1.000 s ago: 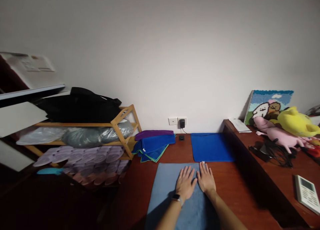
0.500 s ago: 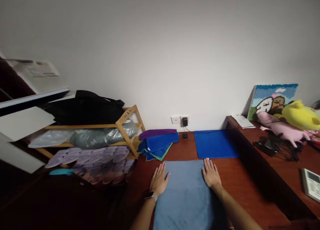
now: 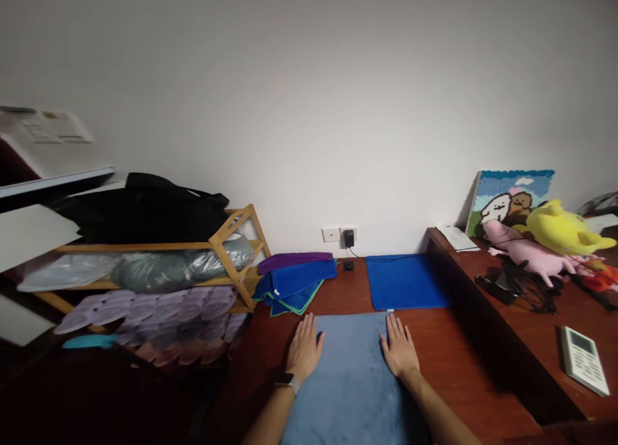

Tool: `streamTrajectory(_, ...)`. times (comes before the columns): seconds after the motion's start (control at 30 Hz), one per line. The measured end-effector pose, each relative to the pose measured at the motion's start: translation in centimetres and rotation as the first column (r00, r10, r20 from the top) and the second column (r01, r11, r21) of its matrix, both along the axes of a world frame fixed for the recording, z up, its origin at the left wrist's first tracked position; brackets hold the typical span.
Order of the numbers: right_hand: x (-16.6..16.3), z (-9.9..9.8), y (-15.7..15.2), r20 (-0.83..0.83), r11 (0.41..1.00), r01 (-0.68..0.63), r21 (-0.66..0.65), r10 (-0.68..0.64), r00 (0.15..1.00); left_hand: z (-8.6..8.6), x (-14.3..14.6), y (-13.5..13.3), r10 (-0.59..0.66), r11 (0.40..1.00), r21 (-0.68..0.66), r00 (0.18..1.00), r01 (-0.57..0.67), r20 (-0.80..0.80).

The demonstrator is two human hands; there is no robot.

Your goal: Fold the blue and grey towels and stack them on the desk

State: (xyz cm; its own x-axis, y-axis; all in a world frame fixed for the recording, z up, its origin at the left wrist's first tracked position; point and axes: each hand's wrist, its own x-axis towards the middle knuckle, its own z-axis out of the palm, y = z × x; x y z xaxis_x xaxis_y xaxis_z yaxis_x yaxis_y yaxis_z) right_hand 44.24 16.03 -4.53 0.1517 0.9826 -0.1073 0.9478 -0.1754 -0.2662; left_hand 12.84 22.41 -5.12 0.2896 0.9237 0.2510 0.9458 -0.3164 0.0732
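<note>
A grey-blue towel [image 3: 350, 380] lies spread flat on the reddish-brown wooden table [image 3: 449, 358], its near end running out of view at the bottom. My left hand [image 3: 305, 351] rests flat along the towel's left edge, fingers stretched out and pointing away from me. On the opposite edge, near the far right corner and a small white tag, my right hand [image 3: 400, 348] lies flat with its fingers extended. Neither hand grips anything. Beyond the towel lie a bright blue cloth [image 3: 405, 283] and, to the left, a pile of blue cloths [image 3: 297, 284] with a purple cloth [image 3: 295, 261] behind.
A wooden rack [image 3: 236, 252] with slippers [image 3: 159, 306] and a black bag [image 3: 149, 210] stands left. Wall sockets [image 3: 331, 234] hold a black plug [image 3: 349, 239]. On the raised right surface are plush toys [image 3: 535, 255], a picture [image 3: 512, 197], cables [image 3: 528, 287] and a white keypad device [image 3: 583, 360].
The view has turned slightly right, so the scene sits further left. Both hands stay flat at the towel's edges. The towel looks unchanged.
</note>
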Motion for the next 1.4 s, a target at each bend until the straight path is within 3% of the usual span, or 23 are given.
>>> streamTrajectory(0.07, 0.0, 0.0, 0.1, -0.003, 1.0, 0.0, 0.002, 0.0, 1.0, 0.5, 4.7, -0.4, -0.09, 0.996, 0.021, 0.995, 0.089, 0.041)
streamTrajectory(0.17, 0.1, -0.1, 0.1, 0.01, 1.0, -0.014, 0.0, 0.014, 1.0, 0.3, 13.0, -1.6, -0.34, 0.939, -0.025, 0.936, 0.343, 0.092)
streamTrajectory(0.27, 0.2, -0.4, 0.1, 0.025, 0.999, -0.039, -0.012, 0.04, 0.999, -0.8, 17.9, -2.5, -0.328, 0.935, -0.09, 0.933, 0.343, 0.152)
streamTrajectory(0.37, 0.2, -0.6, 0.1, 0.02, 1.0, -0.024, -0.003, 0.024, 1.0, -1.8, 15.8, -2.0, -0.224, 0.966, -0.102, 0.964, 0.239, 0.143)
streamTrajectory(0.53, 0.0, -1.0, 0.1, 0.02, 1.0, -0.005, 0.025, 0.004, 1.0, -2.0, 3.2, 0.0, 0.108, 0.992, -0.074, 0.994, -0.106, 0.02)
streamTrajectory(0.6, 0.0, -1.2, 0.1, 0.022, 1.0, -0.003, 0.028, 0.002, 1.0, -1.9, -0.8, 0.3, 0.148, 0.986, -0.077, 0.989, -0.148, -0.011)
streamTrajectory(0.7, 0.0, -1.4, 0.1, 0.039, 0.999, 0.002, 0.033, -0.003, 0.999, -1.7, -3.2, 0.2, 0.148, 0.985, -0.083, 0.989, -0.15, -0.026)
streamTrajectory(0.9, -0.1, -1.0, 0.2, 0.088, 1.0, 0.0, 0.002, 0.0, 0.996, -1.0, -2.6, -1.6, 0.205, 0.974, -0.094, 0.978, -0.206, -0.023)
streamTrajectory(1.0, -0.1, 0.1, 0.4, 0.057, 0.999, -0.007, -0.045, 0.01, 0.998, -0.5, -1.8, -4.4, 0.208, 0.976, -0.071, 0.978, -0.207, 0.004)
streamTrajectory(1.07, -0.2, 0.8, -0.1, 0.008, 0.999, 0.006, -0.047, -0.006, 1.0, -0.1, -0.5, -6.9, 0.131, 0.991, -0.037, 0.99, -0.13, 0.042)
streamTrajectory(1.23, -0.9, 0.1, -5.4, -0.005, 0.995, 0.066, 0.073, -0.066, 0.998, 0.0, 4.2, -12.1, -0.182, 0.983, -0.012, 0.98, 0.184, 0.085)
streamTrajectory(1.4, -1.6, -1.5, -10.3, 0.028, 1.0, 0.001, 0.014, -0.001, 1.0, -0.7, 5.8, -13.4, -0.187, 0.975, -0.105, 0.98, 0.194, 0.069)
